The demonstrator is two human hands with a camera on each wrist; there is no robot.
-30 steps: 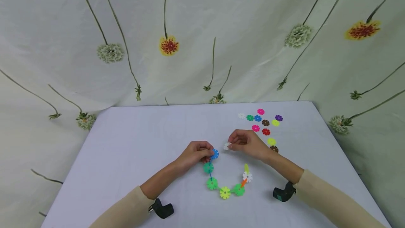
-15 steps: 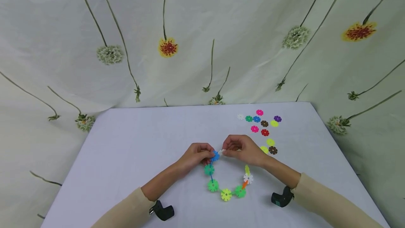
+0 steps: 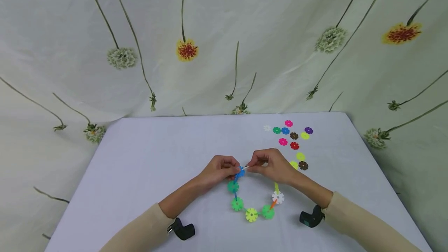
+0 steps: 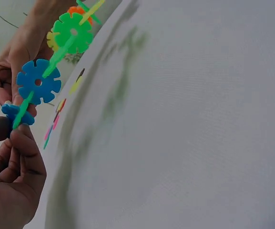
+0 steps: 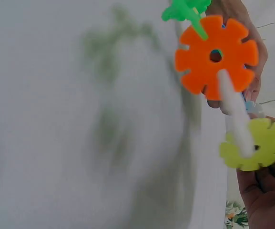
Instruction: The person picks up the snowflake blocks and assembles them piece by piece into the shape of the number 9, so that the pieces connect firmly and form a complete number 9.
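A chain of notched plastic snowflake discs hangs in a U between the hands. My left hand (image 3: pixel 217 171) pinches the blue disc (image 3: pixel 240 172) at its upper left end, between thumb and fingers. My right hand (image 3: pixel 271 163) pinches a loose white disc (image 3: pixel 246 167), nearly edge-on, against the blue disc; whether their slots are joined I cannot tell. Down the chain come a green disc (image 3: pixel 237 204), a yellow disc (image 3: pixel 251 215) and another white disc (image 3: pixel 278 197). The right wrist view shows an orange disc (image 5: pixel 199 52) and a yellow-green end disc (image 5: pixel 270 138) up close.
Several loose discs lie at the back right of the white table (image 3: pixel 168 143), among them a red disc (image 3: pixel 294 146), a purple disc (image 3: pixel 308 130) and a brown disc (image 3: pixel 303 165). A flower-patterned cloth (image 3: pixel 210 84) hangs behind. Black wrist cameras (image 3: pixel 183 230) sit below both forearms.
My right hand has moved left and slightly down, bringing the white disc from apart to against the blue disc. The left hand keeps its hold; the chain has shifted slightly right.
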